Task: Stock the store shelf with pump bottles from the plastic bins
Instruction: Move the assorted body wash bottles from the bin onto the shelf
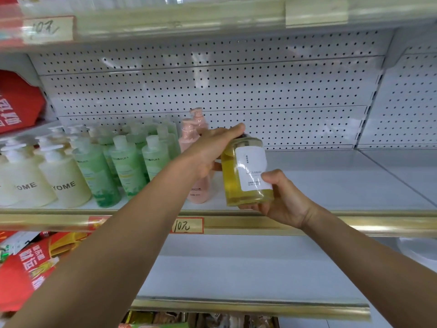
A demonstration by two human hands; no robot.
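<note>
A clear bottle of yellow liquid (233,176) with a white label is held over the front edge of the middle shelf (331,185). My right hand (281,197) grips its base and lower side. My left hand (212,150) is closed over its top, hiding the pump. Just left of it stand pink pump bottles (191,133), then several green pump bottles (127,166) and cream bottles (63,185) marked "OME". No plastic bin is in view.
White pegboard (236,86) backs the shelf. A gold price rail (354,223) with a "10" tag (186,225) runs along its front. Red packages (21,268) sit lower left and another at upper left. A lower shelf (236,275) lies beneath.
</note>
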